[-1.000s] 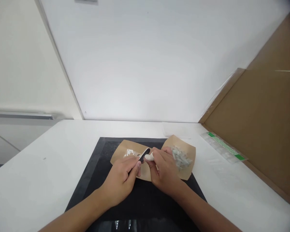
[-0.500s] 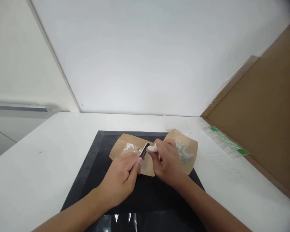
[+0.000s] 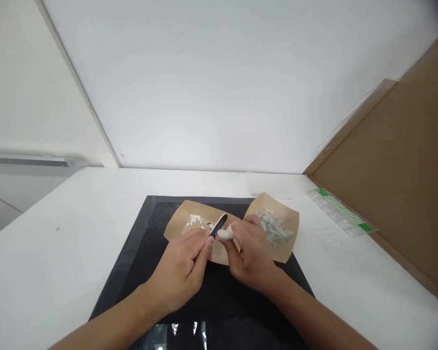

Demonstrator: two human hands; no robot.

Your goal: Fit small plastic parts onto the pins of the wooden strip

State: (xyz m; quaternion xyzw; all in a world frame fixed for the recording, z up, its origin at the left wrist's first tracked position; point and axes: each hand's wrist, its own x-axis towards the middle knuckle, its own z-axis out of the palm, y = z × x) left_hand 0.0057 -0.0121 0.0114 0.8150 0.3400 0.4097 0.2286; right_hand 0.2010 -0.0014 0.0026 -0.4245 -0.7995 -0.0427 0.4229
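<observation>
Head cam caught the left hand [image 3: 184, 262] clamped on a slim black strip [image 3: 219, 226], right above the left brown paper [image 3: 177, 221]. Right hand [image 3: 251, 253] was just beside it, some white thing [image 3: 225, 233] at its fingertips; gripped or worn, couldn't tell. Greyish pieces [image 3: 276, 231] lay on the right brown paper [image 3: 291, 218].

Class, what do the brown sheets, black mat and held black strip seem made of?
Brown sheets: probably matte paper or thin card; plain tan, gently curved edges.
Black mat: perhaps rubber or plastic; dull, with glossy glints at the near end.
Strip: material unclear; dark face, pale edge.
</observation>
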